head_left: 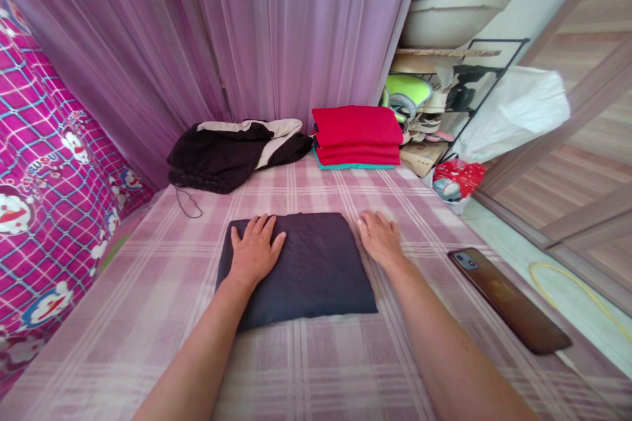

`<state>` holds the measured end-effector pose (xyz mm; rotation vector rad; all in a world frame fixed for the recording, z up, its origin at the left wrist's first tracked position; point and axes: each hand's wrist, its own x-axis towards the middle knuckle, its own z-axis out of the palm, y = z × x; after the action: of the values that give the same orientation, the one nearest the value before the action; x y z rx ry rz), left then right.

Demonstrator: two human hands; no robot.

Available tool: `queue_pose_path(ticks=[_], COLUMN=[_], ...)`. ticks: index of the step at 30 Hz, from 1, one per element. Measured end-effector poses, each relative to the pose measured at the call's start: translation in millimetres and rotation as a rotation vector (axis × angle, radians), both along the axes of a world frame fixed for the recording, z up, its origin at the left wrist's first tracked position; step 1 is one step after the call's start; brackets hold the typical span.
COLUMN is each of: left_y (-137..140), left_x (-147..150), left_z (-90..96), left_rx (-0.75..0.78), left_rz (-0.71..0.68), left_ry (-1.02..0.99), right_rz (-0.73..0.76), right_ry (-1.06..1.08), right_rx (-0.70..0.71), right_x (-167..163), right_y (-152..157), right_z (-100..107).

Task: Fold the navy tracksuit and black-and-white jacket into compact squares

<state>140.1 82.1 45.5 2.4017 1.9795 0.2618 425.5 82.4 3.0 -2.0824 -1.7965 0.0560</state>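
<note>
Head view: pink plaid cloth (340, 368) underneath, folded dark fabric (316, 270) lying flat on it at center, nearer than the black-and-white garment (217, 154) far left and red folded stack (358, 128) far right. Left hand (257, 250) spread on the fabric's left part, gripping nothing; right hand (381, 237) loose, empty, just beside the right edge, contact unclear. Looks like smoothing: best anchor with left palm, straighten right side gently, square the slanted near edge, avoid dragging layers.
</note>
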Motion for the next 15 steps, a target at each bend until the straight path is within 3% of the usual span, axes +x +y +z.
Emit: queue_pose_path(ticks=[4, 10, 15], left_y=[0.0, -0.5, 0.0], left_x=[0.2, 0.6, -0.2], left_z=[0.0, 1.2, -0.1], left_rx=[0.005, 0.006, 0.007], left_rz=[0.002, 0.003, -0.002], left_ry=[0.009, 0.002, 0.0], right_rz=[-0.048, -0.094, -0.165], right_ry=[0.001, 0.217, 0.099], right_rx=[-0.002, 0.052, 0.082], right_x=[15.9, 34.3, 36.4], right_y=[2.0, 7.4, 9.6], right_z=[-2.2, -6.0, -11.0])
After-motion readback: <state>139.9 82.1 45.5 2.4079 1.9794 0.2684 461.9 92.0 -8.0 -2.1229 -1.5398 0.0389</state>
